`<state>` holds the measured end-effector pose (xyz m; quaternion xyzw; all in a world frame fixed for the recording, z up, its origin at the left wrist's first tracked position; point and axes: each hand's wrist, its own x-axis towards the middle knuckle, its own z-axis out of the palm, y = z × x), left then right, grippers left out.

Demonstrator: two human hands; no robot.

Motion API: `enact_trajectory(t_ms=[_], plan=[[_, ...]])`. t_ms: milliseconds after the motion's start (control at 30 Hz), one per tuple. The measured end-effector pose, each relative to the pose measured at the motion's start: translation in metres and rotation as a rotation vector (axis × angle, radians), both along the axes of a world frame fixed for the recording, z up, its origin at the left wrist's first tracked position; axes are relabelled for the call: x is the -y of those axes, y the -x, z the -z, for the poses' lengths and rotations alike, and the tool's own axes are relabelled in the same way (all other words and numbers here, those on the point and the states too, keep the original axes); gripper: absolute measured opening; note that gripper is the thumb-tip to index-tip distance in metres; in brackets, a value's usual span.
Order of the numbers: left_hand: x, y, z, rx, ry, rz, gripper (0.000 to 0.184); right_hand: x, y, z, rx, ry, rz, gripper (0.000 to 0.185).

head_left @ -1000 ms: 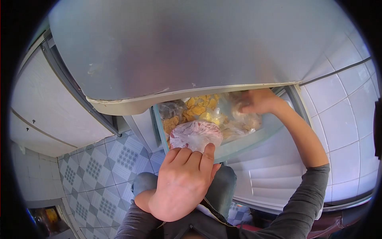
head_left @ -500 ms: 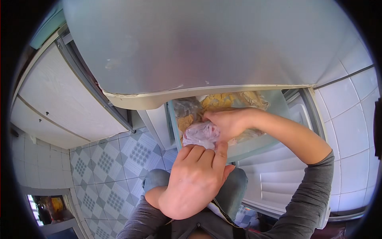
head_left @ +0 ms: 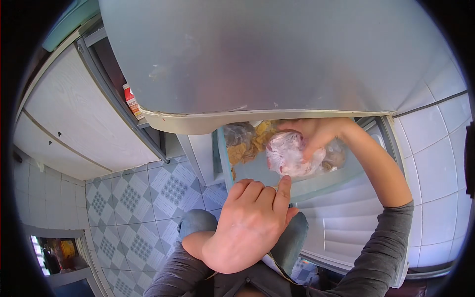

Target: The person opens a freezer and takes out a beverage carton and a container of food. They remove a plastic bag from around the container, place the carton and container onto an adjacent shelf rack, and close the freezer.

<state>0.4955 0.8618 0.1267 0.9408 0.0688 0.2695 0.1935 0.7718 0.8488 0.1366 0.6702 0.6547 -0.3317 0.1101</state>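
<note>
A pale translucent freezer drawer (head_left: 309, 187) is pulled out below the grey refrigerator door. Inside it, my right hand (head_left: 321, 133) is closed around a plastic bag of frozen pinkish-white food (head_left: 289, 156), perhaps meat. Part of the right fingers is hidden behind the bag and the door's lower edge. My left hand (head_left: 247, 222) lies with bent fingers over the drawer's front rim, its index finger stretched straighter toward the bag. Yellow-brown bagged food (head_left: 255, 143) and a grey plastic bag (head_left: 239, 132) fill the drawer's left side. Another clear bag (head_left: 335, 156) lies at the right.
The grey refrigerator door (head_left: 267, 59) overhangs the drawer. A white ribbed inner door (head_left: 356, 222) stands at the right, beside a tiled wall (head_left: 435, 173). White cabinets (head_left: 84, 119) and a red-and-white carton (head_left: 131, 101) are at the left, above patterned floor tiles (head_left: 143, 213).
My right hand has moved to the right with the bag of frozen food, uncovering the drawer floor at the left. The left hand stays almost in place at the rim.
</note>
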Motion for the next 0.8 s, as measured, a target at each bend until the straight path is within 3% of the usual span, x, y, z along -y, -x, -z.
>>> enact_trajectory(t_ms=[100, 133, 200, 233, 300, 333, 433, 467, 600, 667, 800], plan=[[0.001, 0.0, 0.0, 0.004, 0.005, -0.014, 0.05, -0.022, 0.004, 0.034, -0.263, -0.207, 0.099, 0.07], [0.001, 0.0, 0.0, 0.002, 0.003, -0.015, 0.05, -0.031, 0.012, 0.036, -0.266, -0.209, 0.098, 0.07], [0.002, -0.001, -0.001, -0.004, 0.008, -0.018, 0.05, -0.053, 0.042, 0.03, -0.225, -0.079, 0.326, 0.062], [0.002, -0.001, -0.001, -0.007, 0.009, -0.02, 0.05, -0.061, 0.048, 0.041, -0.228, -0.082, 0.327, 0.062], [0.002, -0.001, -0.001, -0.008, 0.003, -0.017, 0.05, -0.072, 0.051, 0.068, -0.233, -0.535, 0.031, 0.044], [0.002, -0.001, -0.001, -0.006, 0.001, -0.016, 0.05, -0.072, 0.055, 0.062, -0.236, -0.539, 0.032, 0.044], [0.0, 0.0, 0.0, -0.001, -0.005, -0.009, 0.05, -0.071, 0.067, 0.036, -0.174, -0.182, -0.065, 0.034], [-0.001, 0.0, 0.0, 0.004, -0.003, -0.002, 0.05, -0.071, 0.068, 0.03, -0.176, -0.18, -0.067, 0.034], [0.0, -0.001, 0.0, 0.001, 0.014, 0.008, 0.05, -0.055, 0.048, 0.017, -0.233, 0.108, -0.084, 0.045], [0.0, -0.002, 0.0, 0.0, 0.018, 0.008, 0.05, -0.046, 0.036, 0.018, -0.082, -0.317, 0.293, 0.038], [0.001, -0.002, 0.0, 0.006, 0.0, -0.009, 0.05, -0.044, 0.025, 0.017, -0.03, -0.466, 0.304, 0.036]])
